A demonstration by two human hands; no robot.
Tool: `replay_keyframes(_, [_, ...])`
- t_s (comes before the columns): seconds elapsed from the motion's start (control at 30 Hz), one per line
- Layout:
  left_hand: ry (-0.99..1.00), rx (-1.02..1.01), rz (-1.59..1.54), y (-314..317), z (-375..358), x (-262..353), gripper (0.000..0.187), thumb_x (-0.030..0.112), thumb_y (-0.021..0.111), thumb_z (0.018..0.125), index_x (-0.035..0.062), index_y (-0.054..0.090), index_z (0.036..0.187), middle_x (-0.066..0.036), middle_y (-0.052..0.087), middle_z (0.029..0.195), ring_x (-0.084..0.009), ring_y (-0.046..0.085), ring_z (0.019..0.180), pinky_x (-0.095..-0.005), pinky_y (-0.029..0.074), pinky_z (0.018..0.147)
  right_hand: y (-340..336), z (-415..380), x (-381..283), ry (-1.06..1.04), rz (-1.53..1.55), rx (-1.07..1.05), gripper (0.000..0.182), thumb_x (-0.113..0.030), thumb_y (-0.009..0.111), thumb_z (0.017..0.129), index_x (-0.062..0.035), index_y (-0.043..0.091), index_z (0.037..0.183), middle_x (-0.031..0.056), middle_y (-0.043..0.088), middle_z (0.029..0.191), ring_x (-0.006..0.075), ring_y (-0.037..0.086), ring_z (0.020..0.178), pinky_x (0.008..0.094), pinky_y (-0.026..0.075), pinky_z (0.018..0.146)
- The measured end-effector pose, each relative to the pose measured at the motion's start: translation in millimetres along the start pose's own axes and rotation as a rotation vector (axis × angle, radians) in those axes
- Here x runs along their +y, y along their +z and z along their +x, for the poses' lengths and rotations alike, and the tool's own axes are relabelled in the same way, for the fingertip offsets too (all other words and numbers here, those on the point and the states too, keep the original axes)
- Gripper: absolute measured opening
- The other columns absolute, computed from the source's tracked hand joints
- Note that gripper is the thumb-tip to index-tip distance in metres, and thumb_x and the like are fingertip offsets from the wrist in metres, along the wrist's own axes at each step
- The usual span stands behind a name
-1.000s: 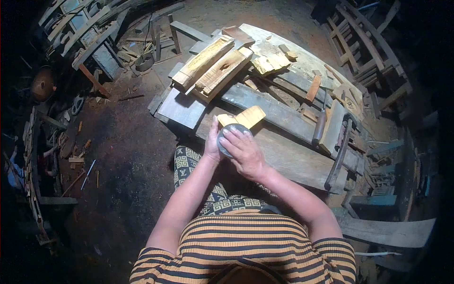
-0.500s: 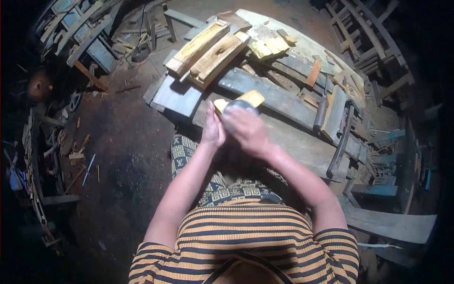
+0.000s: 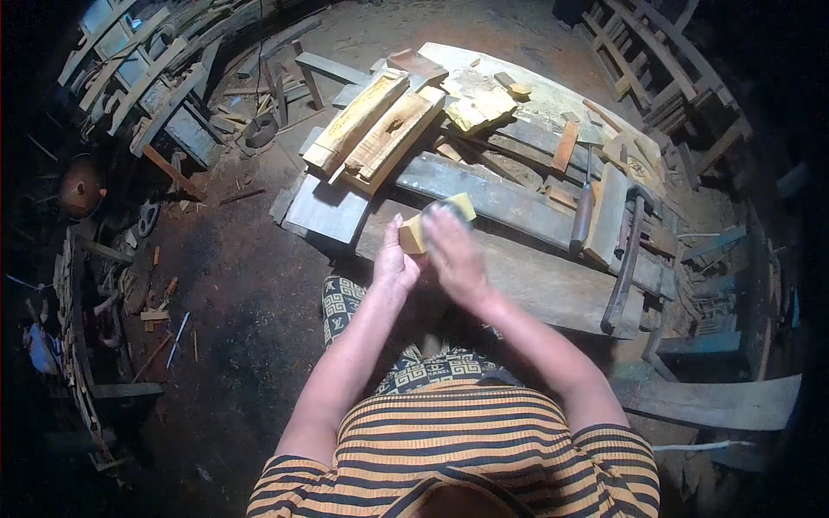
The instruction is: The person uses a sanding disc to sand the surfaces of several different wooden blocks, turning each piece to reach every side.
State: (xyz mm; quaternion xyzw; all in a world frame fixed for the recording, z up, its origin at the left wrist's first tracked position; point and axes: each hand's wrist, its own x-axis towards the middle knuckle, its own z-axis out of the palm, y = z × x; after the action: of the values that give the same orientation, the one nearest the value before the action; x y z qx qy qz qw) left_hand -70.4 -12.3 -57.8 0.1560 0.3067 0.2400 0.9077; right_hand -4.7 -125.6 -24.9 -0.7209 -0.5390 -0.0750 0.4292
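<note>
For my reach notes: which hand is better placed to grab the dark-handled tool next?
Probably the right hand: it is nearer the dark-handled tool, while the left hand holds the yellow block farther off. The right is over that block, though.

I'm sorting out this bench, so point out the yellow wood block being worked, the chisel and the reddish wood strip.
Yellow wood block [image 3: 413,237]: head view, on its nearer end.
Chisel [image 3: 583,217]: head view, on its dark handle.
Reddish wood strip [image 3: 565,147]: head view, mid-face.

Two long blocks [image 3: 399,131] lie on the bench [image 3: 527,274], left of the chisel [image 3: 583,216].
</note>
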Motion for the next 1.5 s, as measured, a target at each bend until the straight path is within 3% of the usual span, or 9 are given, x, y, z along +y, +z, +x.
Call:
replay_keyframes(0.1, [-0.213,-0.26,-0.05,-4,-9,10,0.051,0.051,0.053,0.087,0.0069,0.054,0.112,-0.01,0.062,0.102,-0.0225,0.062,0.092,-0.0373,0.052,0.084,-10,-5,-31,-0.135,0.169,-0.162,0.039,-0.012,0.055,0.089,-0.0073,0.053,0.127,0.0157,0.046,0.136,0.0323,0.04,0.129,0.0416,0.029,0.108])
replay_keyframes(0.37, [-0.052,0.04,0.1,-2,-3,3,0.045,0.051,0.05,0.089,0.0105,0.054,0.109,-0.008,0.065,0.098,-0.0242,0.065,0.073,-0.0332,0.055,0.052,4,15,38,0.264,0.206,0.076,0.037,-0.019,0.047,0.093,-0.008,0.052,0.128,0.0164,0.041,0.14,0.0321,0.032,0.134,0.0393,0.021,0.111])
replay_keyframes(0.5, [0.048,0.016,-0.123,-6,13,-6,0.051,0.052,0.051,0.089,0.0087,0.052,0.116,-0.01,0.062,0.107,-0.0268,0.061,0.095,-0.039,0.052,0.083,19,-3,6,-0.022,-0.017,0.044,0.037,-0.017,0.05,0.091,-0.0063,0.053,0.126,0.0173,0.042,0.138,0.0322,0.036,0.131,0.0437,0.023,0.11])
replay_keyframes(0.63, [-0.347,-0.249,-0.208,-5,-4,11,0.051,0.049,0.055,0.088,0.008,0.051,0.119,-0.012,0.058,0.115,-0.0268,0.055,0.108,-0.0431,0.043,0.097,-3,-8,-23,-0.078,0.199,-0.161,0.04,-0.014,0.056,0.088,-0.0113,0.053,0.128,0.0146,0.043,0.138,0.0308,0.037,0.131,0.0427,0.025,0.109])
replay_keyframes(0.83, [-0.046,0.051,0.048,11,-12,5,0.051,0.053,0.056,0.086,0.0116,0.053,0.115,-0.004,0.063,0.104,-0.0204,0.063,0.089,-0.0273,0.055,0.055,4,34,51,0.291,0.177,0.129,0.033,-0.02,0.045,0.094,-0.0068,0.056,0.122,0.0176,0.048,0.133,0.0327,0.039,0.128,0.0408,0.026,0.109])
replay_keyframes(1.03, [-0.202,-0.287,-0.048,16,-27,14,0.057,0.055,0.054,0.086,0.0075,0.051,0.118,-0.01,0.061,0.108,-0.0234,0.061,0.095,-0.0343,0.053,0.068,-9,-7,-43,-0.116,0.176,-0.172,0.038,-0.014,0.051,0.088,-0.0077,0.053,0.125,0.0173,0.049,0.132,0.0311,0.042,0.127,0.0447,0.029,0.106])
replay_keyframes(1.1, [-0.205,-0.047,-0.045,17,-22,11,0.054,0.054,0.053,0.087,0.0094,0.051,0.116,-0.01,0.061,0.107,-0.0231,0.061,0.094,-0.0332,0.053,0.066,-2,2,-17,-0.158,0.132,-0.084,0.036,-0.016,0.051,0.089,-0.0078,0.055,0.124,0.0171,0.05,0.131,0.0308,0.043,0.127,0.0434,0.029,0.106])
replay_keyframes(1.33, [-0.017,-0.048,0.073,0,-4,3,0.055,0.055,0.051,0.088,0.0073,0.049,0.114,-0.01,0.062,0.102,-0.0244,0.062,0.09,-0.0346,0.054,0.066,0,30,30,0.28,0.228,0.124,0.033,-0.02,0.047,0.094,-0.0083,0.057,0.123,0.0165,0.049,0.132,0.0312,0.04,0.128,0.0418,0.028,0.108])
replay_keyframes(1.5, [-0.126,-0.27,0.006,6,-16,2,0.058,0.055,0.043,0.092,0.0027,0.049,0.117,-0.011,0.06,0.104,-0.0238,0.061,0.09,-0.0344,0.051,0.082,-10,-2,-16,-0.15,0.078,-0.082,0.032,-0.019,0.052,0.09,-0.0083,0.058,0.12,0.017,0.051,0.129,0.031,0.044,0.125,0.0428,0.03,0.107])
